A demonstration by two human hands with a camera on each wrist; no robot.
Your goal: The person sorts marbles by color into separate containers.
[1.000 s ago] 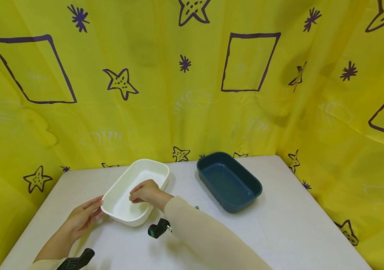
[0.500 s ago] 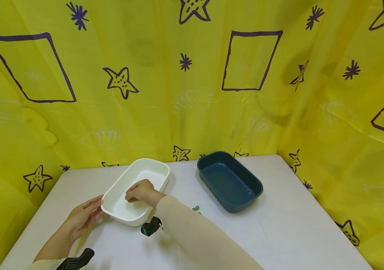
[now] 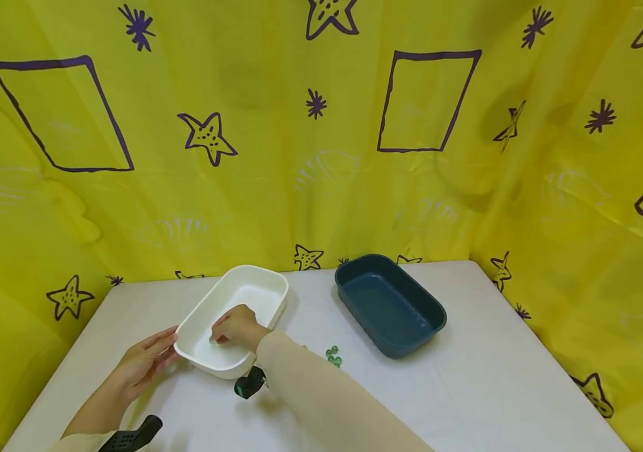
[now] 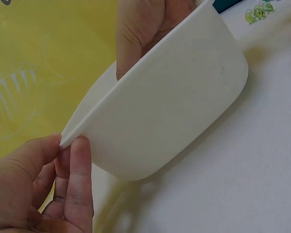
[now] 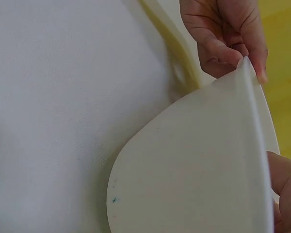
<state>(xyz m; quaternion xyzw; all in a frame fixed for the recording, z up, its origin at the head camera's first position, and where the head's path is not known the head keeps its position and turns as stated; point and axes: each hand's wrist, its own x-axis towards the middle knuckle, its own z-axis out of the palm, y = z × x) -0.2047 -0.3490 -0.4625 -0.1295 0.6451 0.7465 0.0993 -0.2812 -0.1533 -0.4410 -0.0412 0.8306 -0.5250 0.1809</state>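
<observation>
My left hand point(image 3: 145, 365) pinches the near left corner of a white rectangular tub point(image 3: 188, 312), thumb and fingers on its rim; the left wrist view shows this grip closely. My right hand point(image 3: 238, 326) reaches down inside the same tub. Its fingertips are brought together on a tiny pale, clear-greenish thing point(image 3: 212, 339), which looks like a glass marble and is mostly covered by the fingers. In the right wrist view the tub's wall point(image 5: 194, 160) hides most of that hand. Several green glass marbles point(image 3: 333, 355) lie on the table beside the right sleeve.
A dark teal rectangular tub point(image 3: 389, 307) stands right of the white one, towards the back. White cloth covers the table point(image 3: 497, 364). A yellow patterned curtain point(image 3: 265, 207) hangs behind and at both sides. Black wrist cameras point(image 3: 250, 383) stick out from both sleeves.
My right hand has shifted a little left and lower inside the white tub. As its sleeve moved, more green marbles came into sight. The left hand keeps its hold on the rim.
</observation>
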